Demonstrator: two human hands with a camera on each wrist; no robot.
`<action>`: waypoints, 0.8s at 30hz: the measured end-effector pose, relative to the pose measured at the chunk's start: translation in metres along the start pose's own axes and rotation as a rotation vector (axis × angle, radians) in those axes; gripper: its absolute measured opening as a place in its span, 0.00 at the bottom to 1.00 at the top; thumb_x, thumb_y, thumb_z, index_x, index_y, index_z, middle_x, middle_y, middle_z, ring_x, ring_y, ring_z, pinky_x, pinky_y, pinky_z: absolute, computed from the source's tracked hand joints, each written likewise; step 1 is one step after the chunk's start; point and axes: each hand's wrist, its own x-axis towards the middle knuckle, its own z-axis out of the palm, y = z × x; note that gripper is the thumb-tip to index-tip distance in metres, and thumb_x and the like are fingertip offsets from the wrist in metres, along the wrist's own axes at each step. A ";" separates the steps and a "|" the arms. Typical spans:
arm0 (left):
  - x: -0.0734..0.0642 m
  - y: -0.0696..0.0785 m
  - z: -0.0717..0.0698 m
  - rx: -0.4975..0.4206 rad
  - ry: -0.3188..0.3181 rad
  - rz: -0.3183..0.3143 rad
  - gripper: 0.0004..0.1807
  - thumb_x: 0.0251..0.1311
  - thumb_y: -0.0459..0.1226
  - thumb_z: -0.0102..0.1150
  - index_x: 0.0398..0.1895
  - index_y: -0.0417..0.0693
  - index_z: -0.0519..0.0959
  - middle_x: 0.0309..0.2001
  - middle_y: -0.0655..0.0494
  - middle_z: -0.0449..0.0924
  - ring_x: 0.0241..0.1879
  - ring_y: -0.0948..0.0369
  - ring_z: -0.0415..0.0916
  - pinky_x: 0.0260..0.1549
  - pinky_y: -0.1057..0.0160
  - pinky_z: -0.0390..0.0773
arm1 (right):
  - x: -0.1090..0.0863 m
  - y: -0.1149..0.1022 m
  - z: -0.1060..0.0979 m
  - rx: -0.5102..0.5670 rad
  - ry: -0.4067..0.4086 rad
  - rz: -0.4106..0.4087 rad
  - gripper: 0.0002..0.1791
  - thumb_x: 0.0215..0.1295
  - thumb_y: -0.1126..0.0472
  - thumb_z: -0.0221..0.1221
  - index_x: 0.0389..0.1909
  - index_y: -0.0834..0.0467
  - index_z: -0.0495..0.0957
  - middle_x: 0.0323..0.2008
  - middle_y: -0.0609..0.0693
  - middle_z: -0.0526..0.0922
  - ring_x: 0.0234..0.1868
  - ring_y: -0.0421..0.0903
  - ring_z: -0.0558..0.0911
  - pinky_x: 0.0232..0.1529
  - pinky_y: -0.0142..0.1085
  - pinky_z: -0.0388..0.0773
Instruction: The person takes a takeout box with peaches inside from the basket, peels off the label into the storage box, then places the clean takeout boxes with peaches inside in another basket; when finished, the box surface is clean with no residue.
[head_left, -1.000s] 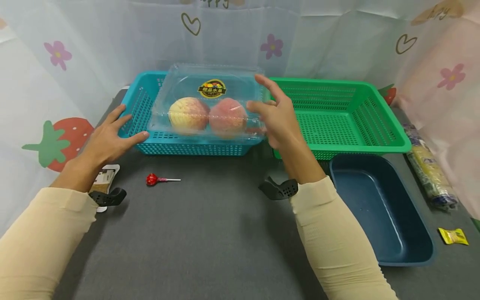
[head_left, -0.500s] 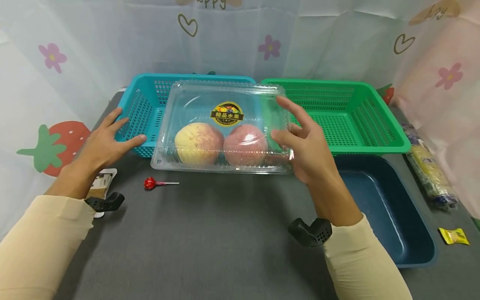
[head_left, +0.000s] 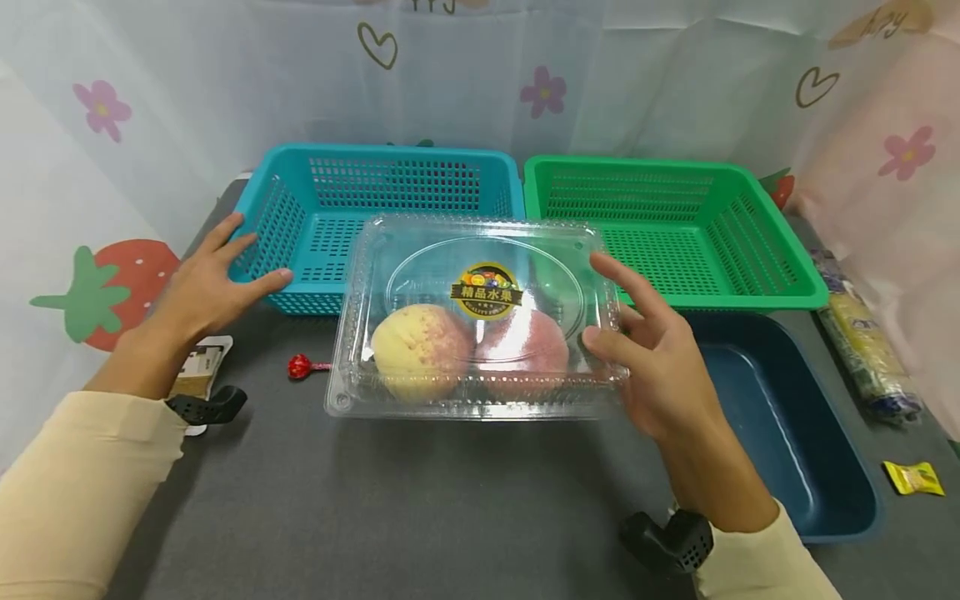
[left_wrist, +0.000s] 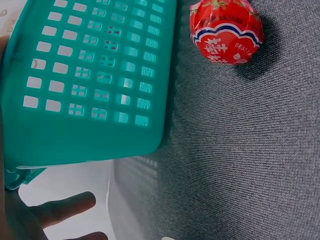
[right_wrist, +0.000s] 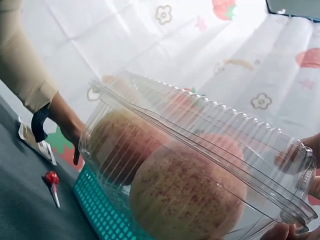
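My right hand (head_left: pixel 671 367) grips the right end of a clear plastic clamshell fruit box (head_left: pixel 480 400), index finger and thumb over its lid. Two peaches, one yellowish (head_left: pixel 420 346) and one pinker (head_left: pixel 521 358), lie inside; the right wrist view shows them through the ribbed wall. The box is held up in front of the blue basket (head_left: pixel 375 152), hiding part of its front. My left hand (head_left: pixel 217 283) rests at that basket's left front corner, fingers spread and fairly straight, thumb over the rim. A red lollipop (left_wrist: pixel 225 32) lies beside the basket.
A green basket (head_left: pixel 750 296) adjoins the blue one. In front of it sits a dark blue tub (head_left: pixel 757 408). A clear-wrapped yellowish package (head_left: pixel 862 350) and a yellow candy (head_left: pixel 913 478) lie at right. A flat pack (head_left: pixel 201 371) is partly under my left wrist.
My right hand has brought the fruit box from over the blue basket toward me and to the right. The basket's inside now shows more. My left hand has stayed at the basket corner.
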 end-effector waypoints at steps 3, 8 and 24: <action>-0.001 0.000 -0.002 -0.001 -0.003 0.003 0.48 0.62 0.60 0.51 0.74 0.37 0.54 0.77 0.49 0.35 0.71 0.37 0.39 0.57 0.27 0.48 | -0.009 0.004 -0.004 0.023 -0.008 -0.005 0.36 0.63 0.77 0.52 0.72 0.54 0.61 0.50 0.64 0.71 0.34 0.48 0.74 0.29 0.33 0.77; -0.002 0.001 -0.003 -0.011 -0.003 0.011 0.47 0.62 0.60 0.51 0.74 0.38 0.54 0.77 0.50 0.35 0.71 0.37 0.40 0.56 0.26 0.47 | -0.024 0.013 -0.011 0.108 -0.034 -0.031 0.37 0.62 0.80 0.49 0.72 0.56 0.59 0.48 0.63 0.74 0.33 0.47 0.77 0.27 0.33 0.76; -0.001 -0.002 -0.002 -0.019 0.010 0.037 0.46 0.63 0.59 0.51 0.73 0.37 0.56 0.77 0.50 0.36 0.71 0.38 0.40 0.57 0.27 0.46 | -0.047 0.046 -0.029 0.153 -0.027 -0.007 0.38 0.63 0.82 0.47 0.73 0.58 0.56 0.48 0.60 0.73 0.27 0.39 0.72 0.22 0.25 0.69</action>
